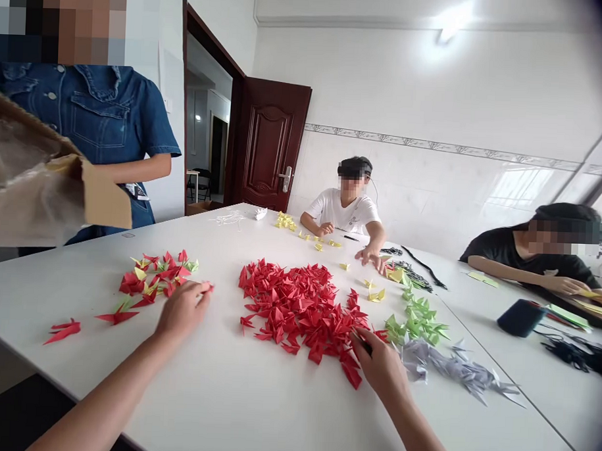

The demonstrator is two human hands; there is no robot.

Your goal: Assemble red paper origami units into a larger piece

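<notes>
Red folded paper cranes (298,304) lie in a big loose pile in the middle of the white table (201,393). My right hand (385,373) is closed at the pile's right edge, its fingers around a thin dark tool (363,344) whose tip reaches the cranes. My left hand (182,310) has its fingers pinched together, with a small reddish bit at the tips that I cannot make out. It is beside a smaller group of red, yellow and green cranes (161,273). One red crane (64,330) lies apart on the left.
Green cranes (416,315) and grey cranes (464,369) lie to the right, yellow ones (376,294) farther back. A dark thread spool (521,317) stands right. Across the table a person (348,204) reaches forward; another (522,253) sits right. A standing person holds a cardboard box (107,196).
</notes>
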